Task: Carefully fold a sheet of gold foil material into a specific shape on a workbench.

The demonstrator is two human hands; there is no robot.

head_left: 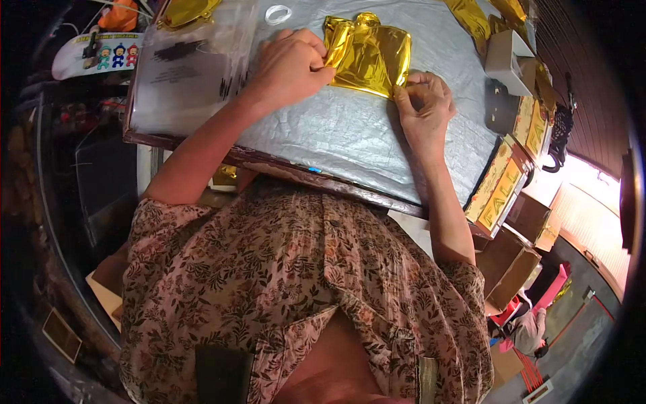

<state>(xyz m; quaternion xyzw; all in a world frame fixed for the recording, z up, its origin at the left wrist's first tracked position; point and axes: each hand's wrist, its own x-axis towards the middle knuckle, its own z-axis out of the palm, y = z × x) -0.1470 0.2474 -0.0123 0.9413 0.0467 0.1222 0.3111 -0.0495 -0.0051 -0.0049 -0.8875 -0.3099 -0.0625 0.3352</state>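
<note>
A shiny gold foil balloon, flat and partly folded over at its left side, lies on the silver-grey table cover. My left hand is closed on its left edge, thumb and fingers pinching the folded strip. At the lower right corner, my right hand pinches the foil between thumb and fingers. Just beyond my left hand sits a small coil of white ribbon.
Clear plastic bags are stacked at the table's left. More gold foil lies at the far left, and further gold pieces at the far right. A white box stands by the right edge. Another person is in the right background.
</note>
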